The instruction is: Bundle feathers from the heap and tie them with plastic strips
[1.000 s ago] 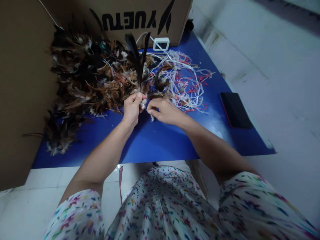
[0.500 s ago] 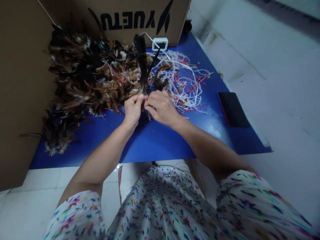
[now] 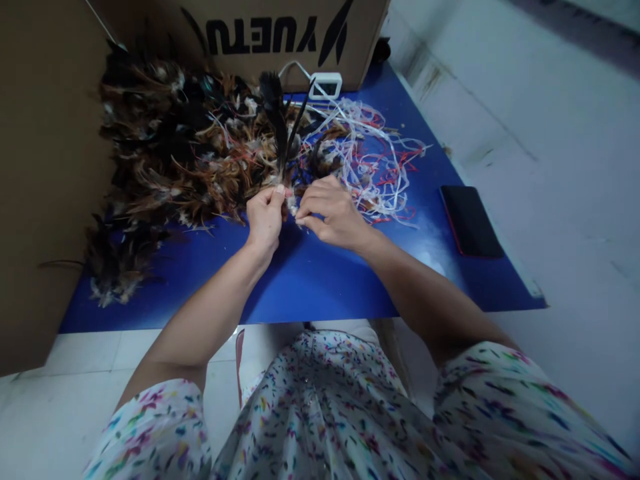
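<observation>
My left hand (image 3: 265, 213) is closed, thumb against fingers, around the lower end of a few long black feathers (image 3: 278, 127) that stand up from its grip. Pale fluff (image 3: 293, 203) shows at their base between the two hands. Just to the right, my right hand (image 3: 331, 212) has its thumb and fingertips pinched together beside that fluff; what sits in the pinch is too small to make out. A large heap of brown and black feathers (image 3: 190, 153) lies behind and left of my left hand. Tangled white and red strings (image 3: 383, 163) lie beyond my right hand.
A phone (image 3: 471, 221) lies at the right of the blue table (image 3: 320, 287). At the back stand a small white device (image 3: 325, 86) with a screen and a printed cardboard box (image 3: 280, 67). Another box (image 3: 45, 167) rises at the left, near a small feather bunch (image 3: 120, 260).
My right hand has drawn slightly right, away from my left, baring pale fluff between them. The long feathers now lean a little more to the left.
</observation>
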`<action>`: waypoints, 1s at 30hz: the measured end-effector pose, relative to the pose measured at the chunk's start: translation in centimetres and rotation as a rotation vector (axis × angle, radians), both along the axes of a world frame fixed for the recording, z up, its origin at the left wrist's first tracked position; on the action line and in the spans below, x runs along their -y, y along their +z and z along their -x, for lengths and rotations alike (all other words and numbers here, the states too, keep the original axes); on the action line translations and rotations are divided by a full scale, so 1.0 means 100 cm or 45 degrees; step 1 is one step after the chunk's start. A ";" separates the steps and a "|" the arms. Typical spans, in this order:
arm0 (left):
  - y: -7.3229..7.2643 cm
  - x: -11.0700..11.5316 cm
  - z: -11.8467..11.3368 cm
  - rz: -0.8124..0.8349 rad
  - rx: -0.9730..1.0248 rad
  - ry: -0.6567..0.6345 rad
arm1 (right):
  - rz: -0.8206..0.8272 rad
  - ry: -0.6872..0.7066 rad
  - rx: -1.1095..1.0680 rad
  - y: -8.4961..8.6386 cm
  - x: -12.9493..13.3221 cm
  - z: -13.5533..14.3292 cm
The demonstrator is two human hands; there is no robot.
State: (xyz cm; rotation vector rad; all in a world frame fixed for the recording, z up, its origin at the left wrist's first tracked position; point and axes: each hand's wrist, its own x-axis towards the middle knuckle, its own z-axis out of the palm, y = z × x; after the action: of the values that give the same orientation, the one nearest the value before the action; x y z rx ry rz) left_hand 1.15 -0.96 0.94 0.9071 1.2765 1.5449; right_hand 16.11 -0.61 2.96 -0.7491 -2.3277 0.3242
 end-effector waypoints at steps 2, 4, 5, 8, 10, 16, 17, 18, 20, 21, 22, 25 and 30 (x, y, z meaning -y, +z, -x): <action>-0.002 -0.001 0.000 0.006 -0.002 0.014 | 0.028 0.017 -0.032 0.001 -0.001 -0.002; -0.004 -0.002 0.000 0.010 -0.005 0.014 | 0.061 0.007 -0.060 0.000 -0.003 -0.003; -0.005 -0.002 0.001 0.012 -0.005 0.007 | 0.084 -0.009 -0.074 -0.002 -0.004 -0.004; -0.006 -0.005 0.002 0.007 0.010 -0.025 | 0.202 -0.062 -0.134 -0.007 -0.008 -0.005; -0.006 -0.006 0.003 0.000 0.023 -0.034 | 0.255 -0.095 -0.176 -0.010 -0.009 -0.004; -0.005 -0.011 0.009 -0.031 0.004 0.072 | 0.237 -0.150 -0.146 0.000 -0.007 -0.007; -0.005 -0.012 0.011 -0.041 -0.006 0.100 | 0.243 -0.169 -0.155 0.003 -0.009 -0.011; -0.005 -0.014 0.013 -0.050 -0.017 0.115 | 0.247 -0.208 -0.175 0.006 -0.012 -0.016; -0.006 -0.019 0.016 -0.063 -0.052 0.110 | 0.229 -0.360 -0.239 0.010 -0.022 -0.031; -0.007 -0.021 0.018 -0.067 -0.075 0.098 | 0.209 -0.425 -0.266 0.011 -0.027 -0.040; -0.009 -0.023 0.020 -0.074 -0.100 0.092 | 0.193 -0.479 -0.287 0.012 -0.032 -0.049; -0.014 -0.030 0.025 -0.099 -0.182 0.106 | 0.165 -0.604 -0.270 0.012 -0.039 -0.075; -0.023 -0.038 0.033 -0.166 -0.446 0.065 | 0.220 -0.729 -0.011 0.010 -0.031 -0.092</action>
State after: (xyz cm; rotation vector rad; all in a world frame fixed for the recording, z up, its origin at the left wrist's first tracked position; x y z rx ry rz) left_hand -2.18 2.84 -1.34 1.2803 1.4635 1.5686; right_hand 25.29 2.44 3.96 -1.4453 -1.9817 0.2674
